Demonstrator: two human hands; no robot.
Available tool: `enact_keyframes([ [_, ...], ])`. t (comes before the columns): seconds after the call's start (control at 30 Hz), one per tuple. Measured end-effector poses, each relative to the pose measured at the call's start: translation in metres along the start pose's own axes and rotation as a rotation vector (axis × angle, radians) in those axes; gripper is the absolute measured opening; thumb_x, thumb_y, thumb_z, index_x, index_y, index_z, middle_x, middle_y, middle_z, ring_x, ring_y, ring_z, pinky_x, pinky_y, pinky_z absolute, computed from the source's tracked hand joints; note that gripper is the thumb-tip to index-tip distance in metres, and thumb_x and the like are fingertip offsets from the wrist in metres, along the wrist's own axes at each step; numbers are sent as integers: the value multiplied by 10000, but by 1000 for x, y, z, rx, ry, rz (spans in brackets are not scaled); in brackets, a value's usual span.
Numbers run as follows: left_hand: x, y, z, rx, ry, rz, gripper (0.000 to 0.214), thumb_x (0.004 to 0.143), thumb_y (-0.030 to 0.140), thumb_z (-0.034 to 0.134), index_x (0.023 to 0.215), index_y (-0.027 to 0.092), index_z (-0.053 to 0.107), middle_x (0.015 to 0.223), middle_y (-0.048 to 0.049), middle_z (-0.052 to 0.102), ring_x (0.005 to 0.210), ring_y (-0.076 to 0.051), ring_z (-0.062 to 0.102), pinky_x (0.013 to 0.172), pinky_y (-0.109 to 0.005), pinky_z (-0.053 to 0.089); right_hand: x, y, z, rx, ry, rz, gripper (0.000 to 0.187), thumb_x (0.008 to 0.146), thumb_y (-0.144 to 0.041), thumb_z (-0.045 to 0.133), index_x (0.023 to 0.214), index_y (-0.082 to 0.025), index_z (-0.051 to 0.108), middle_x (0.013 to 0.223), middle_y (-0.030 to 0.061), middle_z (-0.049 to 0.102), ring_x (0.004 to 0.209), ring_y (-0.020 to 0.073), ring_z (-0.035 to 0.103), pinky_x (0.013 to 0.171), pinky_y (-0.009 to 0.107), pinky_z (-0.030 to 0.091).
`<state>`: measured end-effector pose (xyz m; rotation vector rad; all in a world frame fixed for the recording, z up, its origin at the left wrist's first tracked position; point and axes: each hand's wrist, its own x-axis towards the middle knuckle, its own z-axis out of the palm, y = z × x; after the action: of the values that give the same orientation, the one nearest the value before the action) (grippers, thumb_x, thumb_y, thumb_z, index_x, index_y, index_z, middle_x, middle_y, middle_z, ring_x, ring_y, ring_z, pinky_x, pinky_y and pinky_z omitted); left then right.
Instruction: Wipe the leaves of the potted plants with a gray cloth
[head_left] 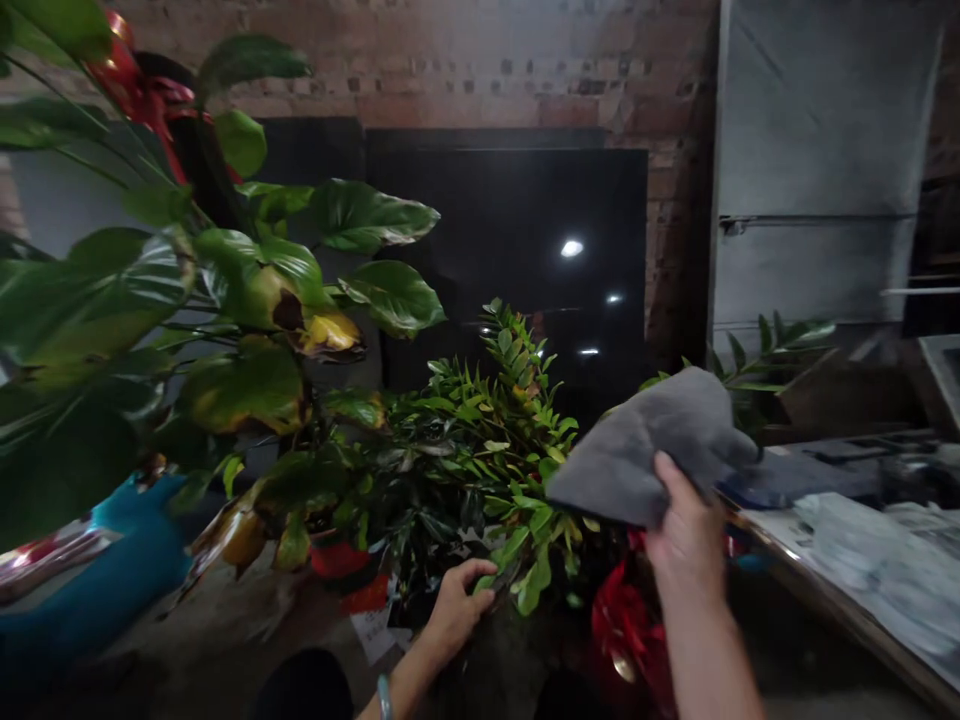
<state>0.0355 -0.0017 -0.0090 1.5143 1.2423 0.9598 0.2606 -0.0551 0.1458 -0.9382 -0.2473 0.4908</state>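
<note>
At the far left, big, wide leaves are held up by a tall plant (255, 385). They would likely feel smooth and bendy, and their dry, brown edges could be torn if pulled. A yellow leaf (330, 332) is seen among them; it is probably weak and could be snapped off by a small tug.

Near the bottom middle, a green leaf (486, 583) is pinched, it seems, between the thumb and finger of the left hand (457, 605). The leaf is found low at the front of a bushy plant (517, 400). It is likely light, smooth and a bit stiff, so it could be bent or ripped. It is best held from below, close to its stem, with a soft pinch.

Farther right, a grey cloth (637, 455) is gripped and held up by the right hand (684, 535), beside the bushy plant. Some of the fingers are hidden, so how tight the squeeze is cannot be told. The cloth looks soft, floppy and light, and could be squashed safely. It is best held near its middle. Below it, shiny red wrap (630, 625) is seen, which could be crumpled easily. At the far right, thin bags (870, 560) are laid on a table (787, 542).
</note>
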Motion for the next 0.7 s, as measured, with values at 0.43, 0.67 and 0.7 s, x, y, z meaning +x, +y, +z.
enact_keyframes([
  [0.43, -14, -7, 2, -81, -106, -15, 416, 556, 120, 621, 952, 186, 734, 997, -30, 719, 969, -237, 608, 894, -315, 449, -39, -12, -34, -440, -319, 269, 432, 336, -387, 781, 701, -169, 706, 544, 30, 660, 576, 244, 620, 562, 329, 493],
  [0.67, -16, 6, -1, -78, -114, 63, 359, 611, 106, 577, 925, 164, 741, 919, -25, 739, 909, -217, 634, 856, -289, 475, -31, 57, 27, -418, -371, 104, 503, 403, -406, 719, 835, -152, 675, 783, 68, 716, 785, 269, 635, 738, 369, 490],
  [0.7, -16, 5, -1, -75, -135, 90, 312, 642, 120, 564, 895, 146, 745, 857, -23, 742, 860, -204, 640, 811, -270, 490, -44, 72, 25, -464, -458, 178, 458, 395, -380, 718, 785, -142, 682, 711, 74, 711, 724, 280, 641, 697, 383, 500],
])
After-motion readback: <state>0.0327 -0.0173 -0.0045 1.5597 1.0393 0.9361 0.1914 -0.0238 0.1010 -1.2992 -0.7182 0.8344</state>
